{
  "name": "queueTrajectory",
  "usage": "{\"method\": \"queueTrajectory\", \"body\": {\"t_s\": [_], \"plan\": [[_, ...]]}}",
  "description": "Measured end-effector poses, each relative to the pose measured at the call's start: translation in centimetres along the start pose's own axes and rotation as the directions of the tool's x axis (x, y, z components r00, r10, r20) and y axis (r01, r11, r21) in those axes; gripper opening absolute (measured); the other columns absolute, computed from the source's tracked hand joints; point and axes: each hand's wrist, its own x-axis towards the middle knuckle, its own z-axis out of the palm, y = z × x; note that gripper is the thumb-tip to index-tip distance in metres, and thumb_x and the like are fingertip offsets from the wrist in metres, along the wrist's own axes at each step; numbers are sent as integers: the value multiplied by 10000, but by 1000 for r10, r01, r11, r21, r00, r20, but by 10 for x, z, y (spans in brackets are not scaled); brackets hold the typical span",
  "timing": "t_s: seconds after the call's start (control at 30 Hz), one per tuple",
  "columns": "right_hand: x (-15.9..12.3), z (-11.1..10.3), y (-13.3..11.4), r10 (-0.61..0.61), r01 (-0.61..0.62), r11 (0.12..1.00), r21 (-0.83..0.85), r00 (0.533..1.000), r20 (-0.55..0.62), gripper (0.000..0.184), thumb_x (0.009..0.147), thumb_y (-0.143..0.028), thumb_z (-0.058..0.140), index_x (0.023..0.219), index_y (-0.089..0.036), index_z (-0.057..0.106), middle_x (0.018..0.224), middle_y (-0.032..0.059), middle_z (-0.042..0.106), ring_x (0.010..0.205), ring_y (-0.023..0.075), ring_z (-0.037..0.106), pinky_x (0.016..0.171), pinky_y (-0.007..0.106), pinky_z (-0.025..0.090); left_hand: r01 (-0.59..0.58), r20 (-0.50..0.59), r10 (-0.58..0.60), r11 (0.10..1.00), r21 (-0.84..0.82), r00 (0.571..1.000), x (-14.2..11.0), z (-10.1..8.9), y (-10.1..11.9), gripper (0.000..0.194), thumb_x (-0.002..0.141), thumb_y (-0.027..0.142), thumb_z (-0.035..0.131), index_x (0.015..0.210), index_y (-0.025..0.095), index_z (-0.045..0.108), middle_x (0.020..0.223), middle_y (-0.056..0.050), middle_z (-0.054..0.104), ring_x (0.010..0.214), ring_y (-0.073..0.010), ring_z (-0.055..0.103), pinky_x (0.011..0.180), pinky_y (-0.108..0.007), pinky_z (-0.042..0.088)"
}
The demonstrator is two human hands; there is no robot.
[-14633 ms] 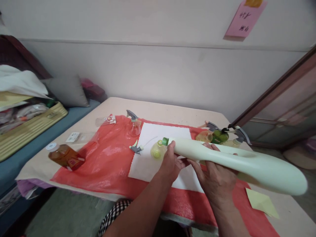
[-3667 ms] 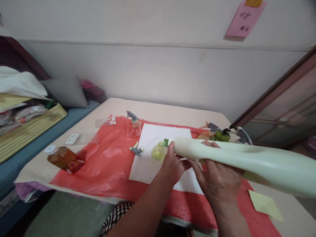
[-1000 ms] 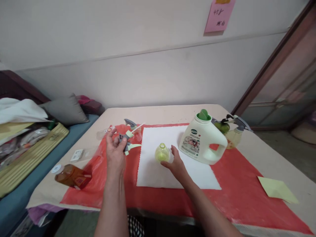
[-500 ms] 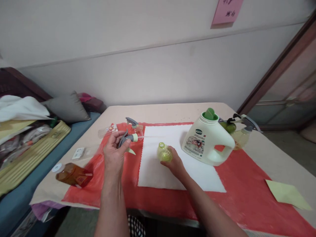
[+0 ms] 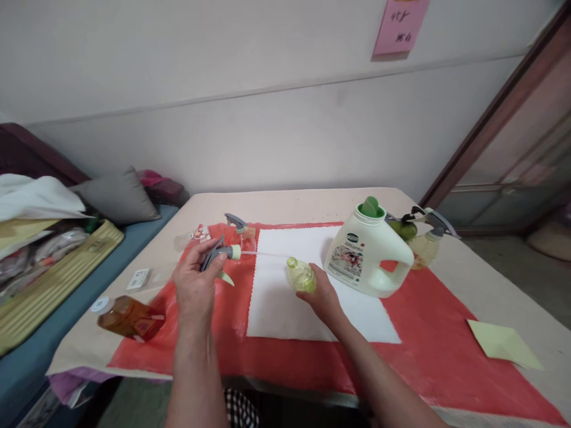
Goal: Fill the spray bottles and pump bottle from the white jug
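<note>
My left hand (image 5: 193, 286) is closed round a grey spray trigger head (image 5: 217, 254); its thin clear dip tube (image 5: 263, 254) runs right toward the mouth of a small yellow-green bottle (image 5: 301, 276). My right hand (image 5: 323, 295) grips that bottle, tilted with its open neck toward the tube, over a white cloth (image 5: 285, 297). Tube tip and neck are almost touching. A large pale-green detergent jug (image 5: 370, 252) with a green open spout stands upright just right of the bottle.
A red plastic sheet (image 5: 423, 333) covers the beige table (image 5: 491, 285). An amber bottle (image 5: 129, 316) lies at the left edge. Another spray bottle (image 5: 241, 232) stands behind my left hand, more spray bottles (image 5: 422, 241) behind the jug. A yellow paper (image 5: 503, 343) lies right.
The jug was tipped over the small bottle earlier; now it stands on the table. My left hand picked up the trigger head and swung its tube toward the bottle, which my right hand tilted.
</note>
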Motion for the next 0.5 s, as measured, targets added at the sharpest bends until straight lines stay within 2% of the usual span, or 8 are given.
{"method": "queueTrajectory", "body": {"t_s": [0.13,0.23,0.37,0.5], "plan": [[1,-2,0,-22,22,999,-39,1000,-1,830,632,-237,741,1411,-232,454,1458,124,525,1343,325,515,1126,508,425,8,56,-7,1000,-9,998,-2,1,0,343,683,282,843,1008,199,774,982,-42,772,904,-198,714,861,-320,554],[0,-5,-6,-73,73,995,-62,997,3,818,649,-241,734,1418,-219,456,1454,134,525,1342,335,509,1129,530,416,58,126,-60,998,13,990,-6,8,0,331,687,286,843,1002,209,779,949,-38,774,875,-196,713,819,-309,549],[-9,-10,-23,-194,195,978,-68,981,23,775,667,-227,720,1404,-230,482,1429,123,540,1363,333,477,1160,542,375,159,263,-166,986,45,951,-13,23,-1,308,692,283,826,990,218,784,927,-45,774,861,-205,711,800,-316,538],[-22,-14,-38,-267,268,962,-53,963,26,783,698,-224,688,1443,-233,446,1422,132,513,1357,321,463,1132,519,415,201,352,-220,975,92,910,-19,38,-4,278,656,272,825,927,216,797,910,-52,776,833,-208,701,778,-321,530]]}}
